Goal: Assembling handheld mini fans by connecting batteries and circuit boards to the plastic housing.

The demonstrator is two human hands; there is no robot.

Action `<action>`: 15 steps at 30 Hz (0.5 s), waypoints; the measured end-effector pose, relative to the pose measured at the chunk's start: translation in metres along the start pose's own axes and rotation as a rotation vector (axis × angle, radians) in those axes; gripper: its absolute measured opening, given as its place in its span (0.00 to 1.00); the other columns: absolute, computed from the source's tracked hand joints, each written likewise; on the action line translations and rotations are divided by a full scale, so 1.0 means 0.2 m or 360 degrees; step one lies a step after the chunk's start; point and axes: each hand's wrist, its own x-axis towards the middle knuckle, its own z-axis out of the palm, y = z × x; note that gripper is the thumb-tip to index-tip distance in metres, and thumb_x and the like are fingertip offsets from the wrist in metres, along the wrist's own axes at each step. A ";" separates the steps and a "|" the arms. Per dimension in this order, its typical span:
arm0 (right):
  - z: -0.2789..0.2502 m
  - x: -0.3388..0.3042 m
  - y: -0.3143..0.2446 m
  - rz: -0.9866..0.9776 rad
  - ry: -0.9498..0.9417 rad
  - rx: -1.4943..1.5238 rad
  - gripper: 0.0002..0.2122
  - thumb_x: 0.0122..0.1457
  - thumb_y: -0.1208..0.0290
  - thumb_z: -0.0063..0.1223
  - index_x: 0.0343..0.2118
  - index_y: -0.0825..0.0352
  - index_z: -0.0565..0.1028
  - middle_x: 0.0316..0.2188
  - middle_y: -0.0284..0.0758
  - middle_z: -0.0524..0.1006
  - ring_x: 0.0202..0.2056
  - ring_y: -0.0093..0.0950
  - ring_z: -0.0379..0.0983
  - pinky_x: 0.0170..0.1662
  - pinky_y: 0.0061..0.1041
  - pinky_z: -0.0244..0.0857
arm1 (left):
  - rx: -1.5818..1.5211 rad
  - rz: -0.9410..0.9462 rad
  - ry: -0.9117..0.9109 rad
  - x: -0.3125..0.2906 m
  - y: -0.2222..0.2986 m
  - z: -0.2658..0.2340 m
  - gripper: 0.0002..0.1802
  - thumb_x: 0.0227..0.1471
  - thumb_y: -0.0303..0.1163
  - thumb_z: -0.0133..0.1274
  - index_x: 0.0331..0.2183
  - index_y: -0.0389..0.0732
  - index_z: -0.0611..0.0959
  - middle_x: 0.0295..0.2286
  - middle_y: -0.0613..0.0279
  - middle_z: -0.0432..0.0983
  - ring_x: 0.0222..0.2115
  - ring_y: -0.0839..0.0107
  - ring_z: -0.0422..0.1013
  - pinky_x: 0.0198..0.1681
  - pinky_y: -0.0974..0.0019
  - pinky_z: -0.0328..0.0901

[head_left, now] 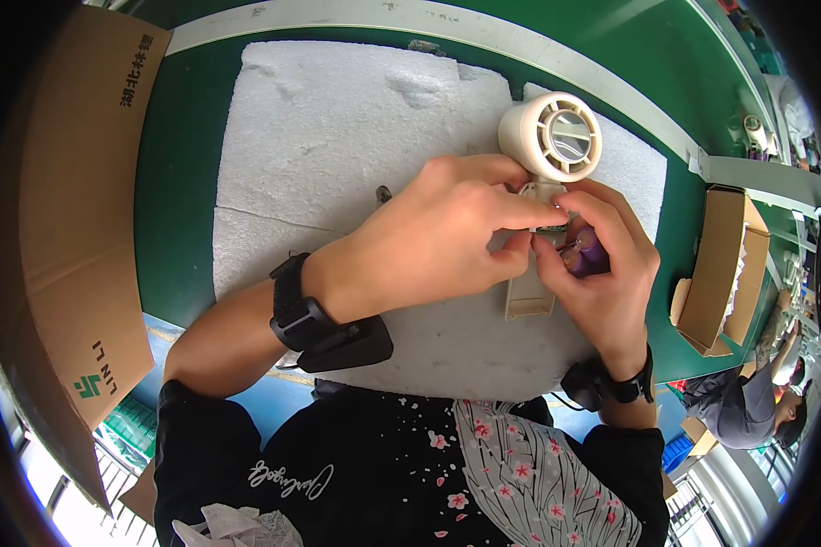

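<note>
A cream handheld fan (517, 137) lies on a white foam sheet (337, 118), its round grille at the far end and its handle (530, 296) opened toward me. My left hand (452, 219) is closed on the handle just below the fan head, forefinger pressed at a small green circuit board (555, 222). Two purple cylindrical batteries (589, 247) sit within the curled fingers of my right hand (616, 264). Its thumb and forefinger tips meet the left fingertips at the board. What the fingertips pinch there is largely hidden.
A tall brown carton (82, 219) stands along the left side. On the right, an open cardboard box (716, 273) holds white material. A pale rail (483, 29) crosses the green table behind the foam. Another person (748, 406) sits at the far right.
</note>
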 end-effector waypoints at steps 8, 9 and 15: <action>0.02 -0.01 0.00 -0.0011 0.0042 -0.0009 0.18 0.39 0.78 0.68 0.37 0.66 0.78 0.39 0.39 0.78 0.26 0.25 0.77 0.28 0.21 0.73 | 0.0051 0.0015 0.0025 -0.01 0.01 0.00 0.22 0.35 0.17 0.58 0.37 0.44 0.85 0.30 0.59 0.79 0.23 0.65 0.76 0.24 0.67 0.71; 0.02 0.00 0.00 0.0015 0.0038 -0.0001 0.17 0.39 0.78 0.68 0.37 0.66 0.78 0.39 0.39 0.78 0.26 0.25 0.77 0.28 0.21 0.73 | 0.0036 0.0007 0.0036 -0.01 0.01 0.00 0.22 0.35 0.17 0.58 0.37 0.44 0.85 0.30 0.59 0.79 0.23 0.64 0.76 0.24 0.67 0.71; 0.01 -0.02 0.00 -0.0021 0.0055 -0.0019 0.17 0.39 0.78 0.68 0.36 0.66 0.79 0.38 0.39 0.78 0.25 0.25 0.77 0.27 0.21 0.73 | 0.0049 -0.0017 -0.0033 -0.01 0.03 0.01 0.19 0.36 0.19 0.57 0.36 0.44 0.85 0.29 0.60 0.79 0.23 0.60 0.76 0.24 0.65 0.71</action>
